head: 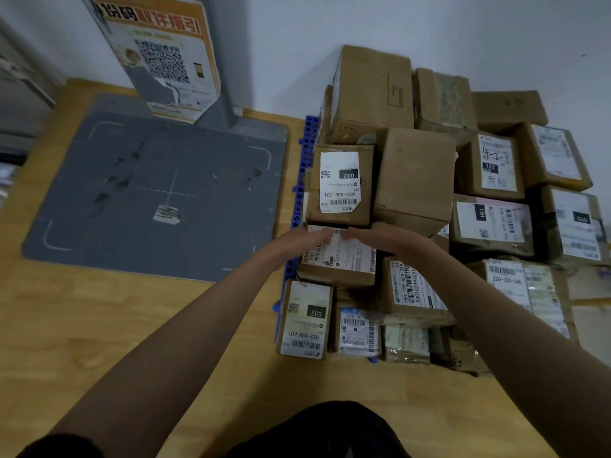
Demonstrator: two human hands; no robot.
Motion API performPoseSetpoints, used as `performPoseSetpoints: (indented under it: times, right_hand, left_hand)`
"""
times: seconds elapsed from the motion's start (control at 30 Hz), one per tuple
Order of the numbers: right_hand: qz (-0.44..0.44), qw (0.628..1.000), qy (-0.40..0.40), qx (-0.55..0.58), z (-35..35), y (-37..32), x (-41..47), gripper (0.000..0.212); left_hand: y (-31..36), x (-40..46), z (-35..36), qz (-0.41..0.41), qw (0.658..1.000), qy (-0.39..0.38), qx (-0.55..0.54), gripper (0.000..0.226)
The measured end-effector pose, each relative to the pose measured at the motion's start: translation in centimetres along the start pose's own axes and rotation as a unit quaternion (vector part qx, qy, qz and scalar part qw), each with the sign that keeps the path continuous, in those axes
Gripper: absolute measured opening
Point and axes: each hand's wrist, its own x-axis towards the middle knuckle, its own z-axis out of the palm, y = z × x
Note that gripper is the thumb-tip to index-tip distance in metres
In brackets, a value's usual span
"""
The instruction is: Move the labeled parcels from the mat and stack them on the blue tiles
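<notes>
Much of the blue tiles (305,150) is hidden under the heap of cardboard parcels; only a strip of their left edge shows between the boxes and the grey mat (155,193). The far side of the labeled parcel (340,259) is covered by both hands, so how the fingertips lie there cannot be told. The left hand (297,239) and the right hand (383,236) lie flat on its top, fingers straight and nearly meeting over the white label. This parcel sits at the left of the stack, on lower boxes, between a far box marked 032 (340,183) and a near box with the same mark (305,320). The mat, left of the tiles, carries only a small torn scrap (167,213). A sign stand (158,54) rises from its far edge, its top cut off.
</notes>
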Motion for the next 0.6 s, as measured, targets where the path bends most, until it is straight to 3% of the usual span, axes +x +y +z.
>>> performPoseSetpoints:
  times: [0.13,0.33,0.43,0.5,0.6]
  right_hand:
    - [-0.001,0.999,0.014,-0.031,0.0,0.1,-0.3,0.029]
    - [-0.007,0.998,0.016,-0.060,-0.1,-0.1,-1.3,0.029]
    - [-0.008,0.999,0.003,-0.042,0.0,0.2,-1.4,0.032]
    - [-0.008,0.999,-0.002,-0.038,0.1,0.3,-1.4,0.034]
    - [-0.001,1.000,-0.010,-0.028,-0.1,0.4,-1.1,0.030]
  left_hand:
    - [-0.5,0.0,0.1,0.039,0.998,0.034,-0.018,0.026]
    - [0.0,-0.4,-0.3,0.054,0.995,0.059,-0.058,0.082]
    - [0.1,-0.3,-0.3,0.053,0.995,0.052,-0.063,0.099]
    - [0.0,-0.1,-0.3,0.045,0.995,0.055,-0.064,0.102]
    - [-0.1,0.1,-0.2,0.045,0.995,0.052,-0.074,0.089]
